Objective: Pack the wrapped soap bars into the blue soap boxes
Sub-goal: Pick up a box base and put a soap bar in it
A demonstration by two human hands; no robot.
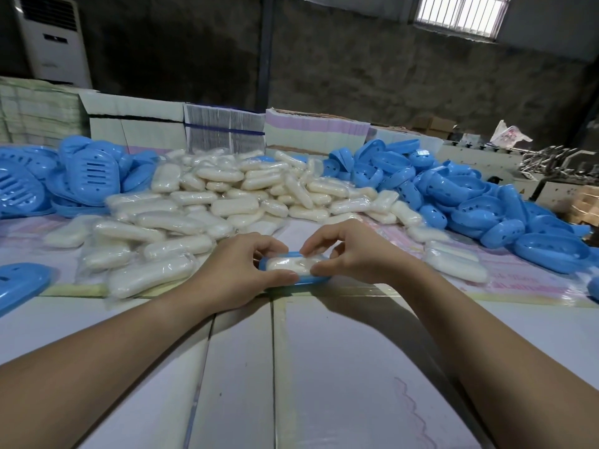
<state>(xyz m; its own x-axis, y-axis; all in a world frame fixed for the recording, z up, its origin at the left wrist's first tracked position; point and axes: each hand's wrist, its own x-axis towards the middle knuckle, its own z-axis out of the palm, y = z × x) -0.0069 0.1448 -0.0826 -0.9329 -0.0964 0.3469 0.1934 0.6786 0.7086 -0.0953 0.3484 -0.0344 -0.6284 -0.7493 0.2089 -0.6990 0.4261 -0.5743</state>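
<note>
Both hands' fingers (pixel 319 271) pinch a wrapped soap bar (pixel 288 264) in its blue box (pixel 308 280).

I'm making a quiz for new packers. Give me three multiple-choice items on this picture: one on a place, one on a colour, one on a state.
1. Where is the heap of wrapped soap bars?
A. behind the hands
B. on the floor
C. inside a carton

2. What colour is the soap box being filled?
A. pink
B. blue
C. green

3. What state is that box in?
A. lidded
B. empty
C. open, holding a bar

Answers: 1 A, it lies beyond the left hand and right hand. 2 B, its rim shows blue. 3 C, a soap bar sits inside, uncovered.
</note>
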